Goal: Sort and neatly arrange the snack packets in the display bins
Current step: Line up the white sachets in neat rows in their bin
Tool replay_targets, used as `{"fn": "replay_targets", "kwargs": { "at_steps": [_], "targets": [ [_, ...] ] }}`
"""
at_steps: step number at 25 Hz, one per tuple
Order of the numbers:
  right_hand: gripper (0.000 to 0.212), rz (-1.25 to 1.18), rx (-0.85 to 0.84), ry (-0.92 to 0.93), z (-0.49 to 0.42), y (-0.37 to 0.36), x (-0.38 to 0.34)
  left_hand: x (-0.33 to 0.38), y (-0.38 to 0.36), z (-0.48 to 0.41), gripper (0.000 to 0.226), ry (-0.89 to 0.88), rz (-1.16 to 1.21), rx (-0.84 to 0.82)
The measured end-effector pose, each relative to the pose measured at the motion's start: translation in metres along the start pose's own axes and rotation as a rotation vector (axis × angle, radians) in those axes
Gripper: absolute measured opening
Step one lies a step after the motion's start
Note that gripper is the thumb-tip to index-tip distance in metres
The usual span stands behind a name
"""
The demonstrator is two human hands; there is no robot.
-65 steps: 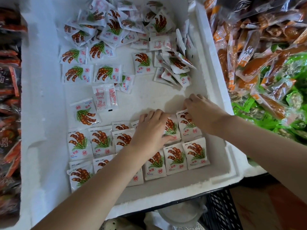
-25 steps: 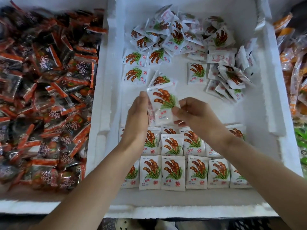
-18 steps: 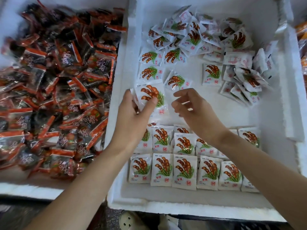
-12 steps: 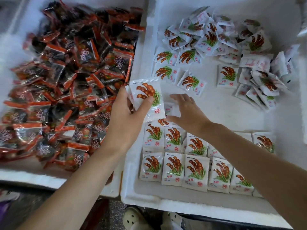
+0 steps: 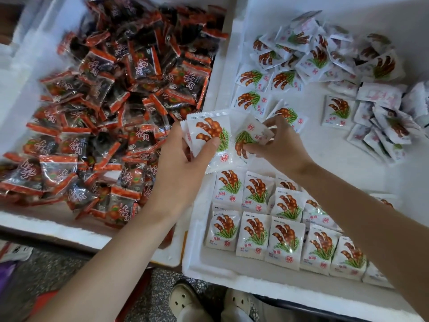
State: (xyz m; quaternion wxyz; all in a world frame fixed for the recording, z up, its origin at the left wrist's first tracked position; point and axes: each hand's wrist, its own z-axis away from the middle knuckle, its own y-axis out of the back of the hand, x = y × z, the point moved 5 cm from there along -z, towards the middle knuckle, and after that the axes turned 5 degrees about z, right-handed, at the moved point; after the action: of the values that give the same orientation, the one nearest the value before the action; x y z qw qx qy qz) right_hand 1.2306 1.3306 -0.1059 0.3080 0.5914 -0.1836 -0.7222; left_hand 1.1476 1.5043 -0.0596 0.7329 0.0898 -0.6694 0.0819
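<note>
My left hand (image 5: 183, 163) grips a small stack of white tamarind packets (image 5: 209, 133), thumb pressed on the top one, above the left edge of the white foam bin (image 5: 232, 278). Just to its right, my right hand (image 5: 281, 145) pinches another white packet (image 5: 249, 138), turned upside down. Below both hands, two neat rows of white packets (image 5: 267, 219) lie flat along the bin's near side. A loose heap of the same packets (image 5: 325, 56) fills the far part of the bin.
A second foam bin (image 5: 41, 225) on the left holds a heap of dark packets with red-orange ends (image 5: 116, 101). A speckled floor and my two light shoes (image 5: 185, 303) show below the bins' front edges.
The view has swung right to left, bringing the dark-packet bin in. My left hand gathered packets into a stack; my right hand let go, reached down, and now holds a fresh packet.
</note>
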Motion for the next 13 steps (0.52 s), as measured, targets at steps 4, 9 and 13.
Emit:
{"fn": "replay_targets", "kwargs": {
  "at_steps": [4,9,13],
  "targets": [
    [0.018,0.005,-0.068,0.027,0.014,0.014,0.001,0.002,0.002,0.003,0.018,-0.008,-0.001,-0.001],
    [0.031,0.268,-0.22,0.136,0.021,0.01,-0.007,0.003,0.006,0.008,0.016,-0.001,0.002,0.012],
    [0.03,0.407,-0.399,0.225,0.016,-0.022,-0.014,0.004,0.015,0.012,0.019,0.016,0.03,0.03]
  ]
}}
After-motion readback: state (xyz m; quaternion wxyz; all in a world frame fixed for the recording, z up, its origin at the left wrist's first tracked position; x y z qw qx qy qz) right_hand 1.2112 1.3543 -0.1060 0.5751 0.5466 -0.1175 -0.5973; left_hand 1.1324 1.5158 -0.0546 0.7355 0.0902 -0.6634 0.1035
